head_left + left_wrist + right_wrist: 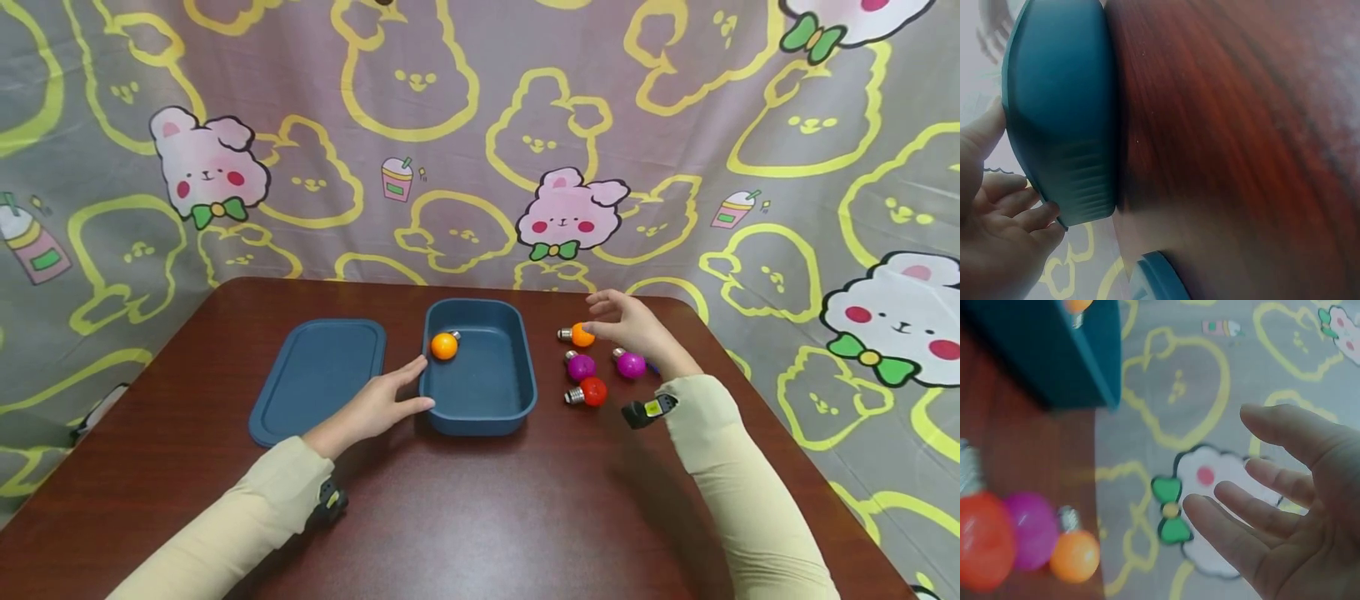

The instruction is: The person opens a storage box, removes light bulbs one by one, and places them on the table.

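Observation:
A dark blue rectangular box (480,423) stands open on the table with one orange light bulb (444,345) inside, at its left wall. My left hand (378,406) touches the left rim; in the left wrist view its fingertips (1047,212) and thumb lie along the box's edge. Over the loose bulbs on the right hovers my right hand (633,325), fingers spread and slightly bent, holding nothing. Below and beside it lie an orange bulb (582,335), two purple bulbs (581,367) and a red bulb (594,392). Something blue (655,368) shows partly behind the right wrist.
A flat dark blue lid (322,375) lies on the brown table (480,517), left of the box. A patterned curtain (465,167) hangs behind the table and along its sides.

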